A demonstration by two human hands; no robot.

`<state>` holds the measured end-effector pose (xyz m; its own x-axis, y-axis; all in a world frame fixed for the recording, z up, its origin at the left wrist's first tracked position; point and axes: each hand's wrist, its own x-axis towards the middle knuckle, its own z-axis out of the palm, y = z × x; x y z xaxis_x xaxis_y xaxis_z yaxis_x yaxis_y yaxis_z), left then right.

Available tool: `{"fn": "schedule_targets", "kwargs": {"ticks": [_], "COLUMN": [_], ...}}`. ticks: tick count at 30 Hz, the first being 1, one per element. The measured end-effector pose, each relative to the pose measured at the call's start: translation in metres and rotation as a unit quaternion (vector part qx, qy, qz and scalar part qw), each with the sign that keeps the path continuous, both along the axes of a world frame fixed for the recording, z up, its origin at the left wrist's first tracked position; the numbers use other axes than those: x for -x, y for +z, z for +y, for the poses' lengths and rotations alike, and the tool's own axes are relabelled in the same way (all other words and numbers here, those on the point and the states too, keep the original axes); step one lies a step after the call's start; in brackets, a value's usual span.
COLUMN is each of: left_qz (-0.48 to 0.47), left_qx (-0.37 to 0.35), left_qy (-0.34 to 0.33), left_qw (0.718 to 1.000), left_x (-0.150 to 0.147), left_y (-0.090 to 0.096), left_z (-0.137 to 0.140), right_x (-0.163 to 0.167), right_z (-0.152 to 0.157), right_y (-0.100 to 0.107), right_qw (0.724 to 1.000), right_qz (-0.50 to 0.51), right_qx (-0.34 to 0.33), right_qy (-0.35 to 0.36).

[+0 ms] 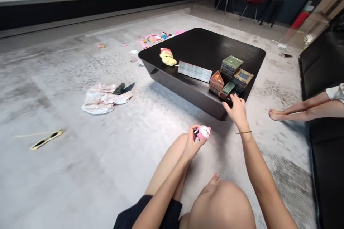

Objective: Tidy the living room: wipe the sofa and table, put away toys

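My left hand [194, 142] is closed around a small pink-and-white toy figure [204, 133], held above the carpet in front of my knees. My right hand [237, 109] reaches to the near corner of the low black table [204, 44], thumb and fingers apart. Its fingertips are at a small stack of dark green tiles [228, 88]; whether they grip one I cannot make out. Beside that stand an orange-red stack of triangular tiles [216, 81], a green square stack [232, 63] and a tan-framed stack [243, 78]. A long row of pale tiles [195, 71] leans along the table's edge.
A yellow plush toy [167, 57] lies on the table's left side. Crumpled pale clothing [103, 98], a yellow-framed strip [47, 139] and scattered pink toys [156, 38] are on the carpet. At right, another person's legs [301, 109] extend from a black sofa [325, 157].
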<state>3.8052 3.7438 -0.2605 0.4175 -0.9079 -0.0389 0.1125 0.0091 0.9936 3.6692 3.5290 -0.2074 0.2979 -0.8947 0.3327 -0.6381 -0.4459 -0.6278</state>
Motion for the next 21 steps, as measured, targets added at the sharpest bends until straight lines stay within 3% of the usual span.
{"fn": "schedule_targets", "kwargs": {"ticks": [2, 4, 6, 8, 10, 13, 16, 19, 21], "left_qz": [-0.052, -0.145, -0.255, -0.346, -0.412, -0.457, -0.416, -0.407, -0.444], "left_qx": [0.037, 0.073, 0.108, 0.143, 0.162, 0.121, 0.023, -0.05, -0.104], "left_qy": [0.033, 0.055, 0.036, -0.023, -0.073, -0.083, -0.065, -0.076, -0.081], "left_qw": [0.997, 0.985, 0.96, 0.927, 0.894, 0.877, 0.907, 0.909, 0.886], "left_x": [-0.011, -0.018, -0.019, -0.013, -0.006, -0.008, -0.03, -0.058, -0.075], "left_y": [0.012, 0.035, 0.065, 0.093, 0.109, 0.106, 0.086, 0.075, 0.075], "left_z": [-0.011, -0.033, -0.059, -0.081, -0.096, -0.109, -0.128, -0.156, -0.176], "right_x": [0.004, 0.003, -0.001, -0.006, -0.008, -0.003, 0.001, -0.001, -0.006], "right_z": [0.009, 0.023, 0.038, 0.05, 0.054, 0.04, 0.01, -0.022, -0.038], "right_y": [0.007, 0.017, 0.03, 0.04, 0.045, 0.045, 0.044, 0.046, 0.048], "right_qw": [0.998, 0.983, 0.942, 0.882, 0.84, 0.801, 0.749, 0.715, 0.722], "right_qz": [-0.064, -0.16, -0.264, -0.346, -0.407, -0.515, -0.603, -0.619, -0.595], "right_qx": [-0.007, -0.054, -0.167, -0.275, -0.319, -0.296, -0.271, -0.322, -0.353], "right_qy": [0.025, 0.067, 0.125, 0.164, 0.164, 0.072, -0.036, -0.038, -0.018]}}
